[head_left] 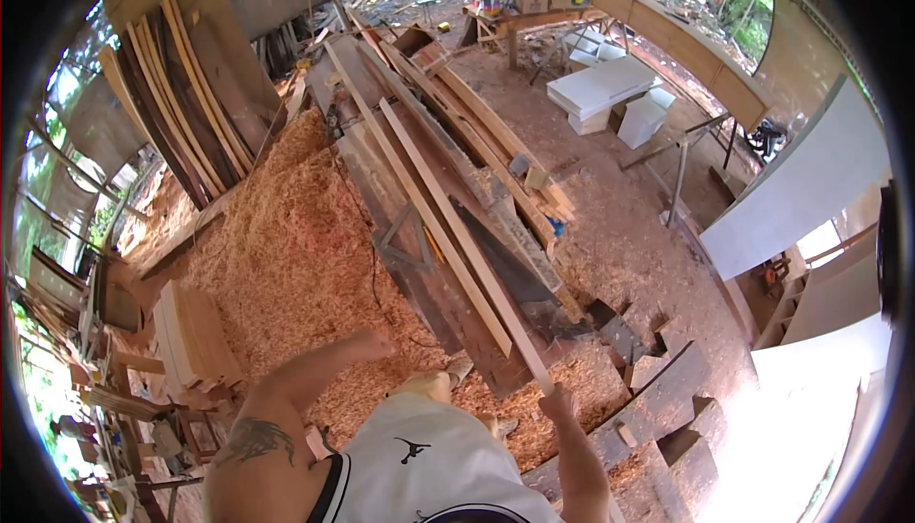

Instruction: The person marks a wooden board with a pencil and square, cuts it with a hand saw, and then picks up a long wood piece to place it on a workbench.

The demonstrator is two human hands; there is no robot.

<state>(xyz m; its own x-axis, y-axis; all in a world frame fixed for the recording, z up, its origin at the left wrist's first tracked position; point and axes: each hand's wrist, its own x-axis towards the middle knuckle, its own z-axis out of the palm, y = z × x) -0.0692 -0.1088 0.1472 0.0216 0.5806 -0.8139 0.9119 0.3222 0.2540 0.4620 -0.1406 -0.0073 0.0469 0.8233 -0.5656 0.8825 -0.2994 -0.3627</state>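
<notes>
My right hand is closed around the near end of a long, thin wooden strip. The strip runs away from me over the workbench. Beside it on the left lies a second long strip, roughly parallel. My left hand hangs over the wood shavings, apart from the bench and strips; its fingers are too indistinct to read. A triangular wooden frame rests on the bench, left of the strips.
More long boards lie along the bench's right side. Stacked planks stand on the left, and tall boards lean behind the shavings. Wood blocks sit low on the right. White panels are farther back.
</notes>
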